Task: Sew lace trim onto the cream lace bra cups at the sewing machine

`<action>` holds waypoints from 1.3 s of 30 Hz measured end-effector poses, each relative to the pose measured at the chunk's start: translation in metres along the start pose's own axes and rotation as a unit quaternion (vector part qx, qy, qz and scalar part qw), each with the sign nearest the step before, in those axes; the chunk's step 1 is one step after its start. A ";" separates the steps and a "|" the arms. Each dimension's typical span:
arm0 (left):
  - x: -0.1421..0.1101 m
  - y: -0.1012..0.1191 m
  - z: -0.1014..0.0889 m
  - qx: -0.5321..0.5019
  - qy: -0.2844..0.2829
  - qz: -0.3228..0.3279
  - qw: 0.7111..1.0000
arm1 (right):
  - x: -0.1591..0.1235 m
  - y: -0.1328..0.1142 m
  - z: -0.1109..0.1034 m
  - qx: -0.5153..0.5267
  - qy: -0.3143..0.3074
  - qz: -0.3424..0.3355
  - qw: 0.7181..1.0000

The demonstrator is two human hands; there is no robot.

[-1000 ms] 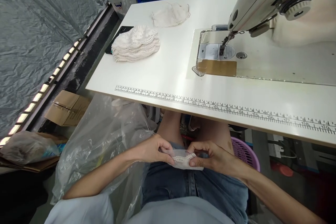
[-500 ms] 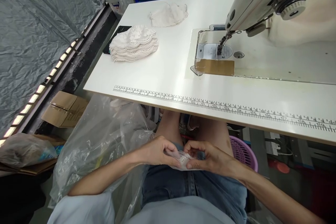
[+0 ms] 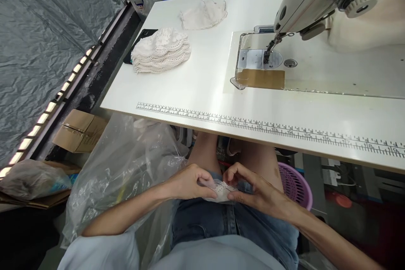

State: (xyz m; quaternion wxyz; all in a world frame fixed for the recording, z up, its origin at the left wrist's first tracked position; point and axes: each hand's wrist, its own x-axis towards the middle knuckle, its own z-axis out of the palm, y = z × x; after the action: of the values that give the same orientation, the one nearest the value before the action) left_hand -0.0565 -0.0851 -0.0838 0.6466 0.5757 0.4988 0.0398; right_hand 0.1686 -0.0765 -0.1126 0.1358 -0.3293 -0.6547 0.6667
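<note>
Over my lap, a small piece of white lace fabric (image 3: 222, 191) is stretched between both hands. My left hand (image 3: 193, 181) pinches its left end, thumb along the near side. At the right end, my right hand (image 3: 253, 187) grips the lace between thumb and fingers, with the index finger arched. Part of the piece is hidden inside the fingers. On the white table, a stack of scalloped lace pieces (image 3: 161, 52) lies at the left, and a single white lace piece (image 3: 204, 14) lies flat behind it.
A sewing machine (image 3: 303, 4) stands at the right of the table, its needle over the metal plate. A printed ruler (image 3: 247, 122) runs along the table's front edge. Below are a clear plastic bag (image 3: 126, 168), a cardboard box (image 3: 80, 130) and a purple basket (image 3: 295, 185).
My right hand has shifted slightly to the right, its fingers lifted a little and opened wider around the lace. My left hand keeps its hold almost unmoved. The view has tilted slightly.
</note>
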 end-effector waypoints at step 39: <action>-0.003 -0.001 0.004 0.067 0.049 0.028 0.996 | 0.019 -0.003 0.007 0.116 0.021 0.066 0.991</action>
State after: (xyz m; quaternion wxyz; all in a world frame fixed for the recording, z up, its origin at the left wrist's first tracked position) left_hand -0.0557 -0.0896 -0.0833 0.5800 0.6287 0.5152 0.0532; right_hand 0.1493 -0.0699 -0.1151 0.1422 -0.3676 -0.5470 0.7386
